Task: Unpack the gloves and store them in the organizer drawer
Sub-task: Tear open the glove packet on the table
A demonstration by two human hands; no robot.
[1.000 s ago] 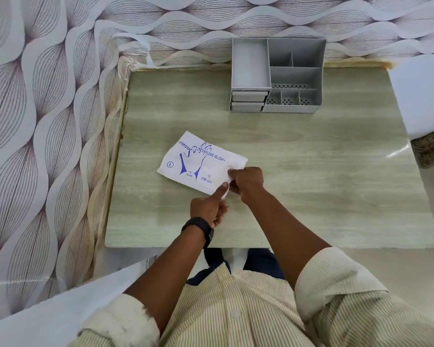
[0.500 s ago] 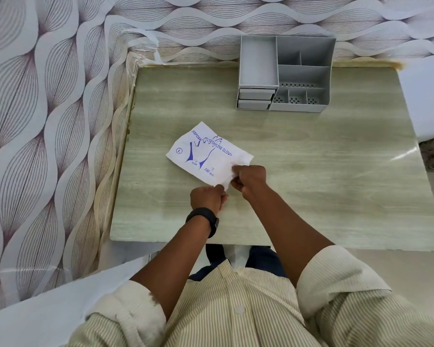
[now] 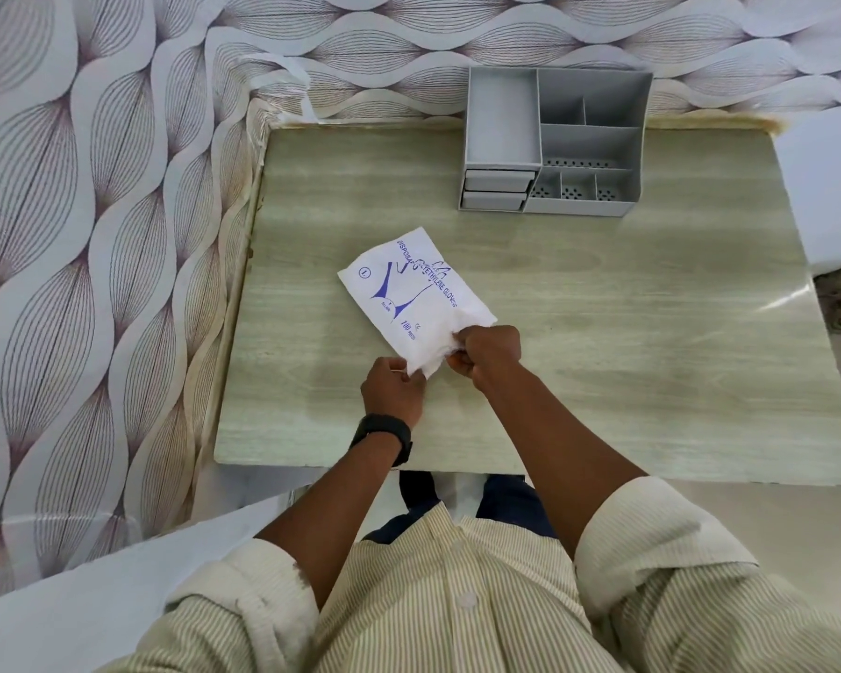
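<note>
Both hands pinch the near edge of the glove packet [image 3: 416, 296]: left hand [image 3: 393, 388] and right hand [image 3: 487, 349] clamped close together. A hard tear could scatter gloves, well short of the organizer [image 3: 554, 143] with its drawers shut.

A white glove packet [image 3: 416, 296] with blue print lies tilted on the pale wood-grain table [image 3: 627, 361], its far end toward 11 o'clock. The left hand [image 3: 393, 392], a black watch [image 3: 383, 435] on its wrist, pinches the packet's near corner; the right hand [image 3: 487, 351], at 1 o'clock from the left, grips the near edge just beside it, crumpling it. A grey organizer [image 3: 554, 140] stands at the table's far edge, toward 1 o'clock, two drawers [image 3: 497, 189] closed at its lower left.
</note>
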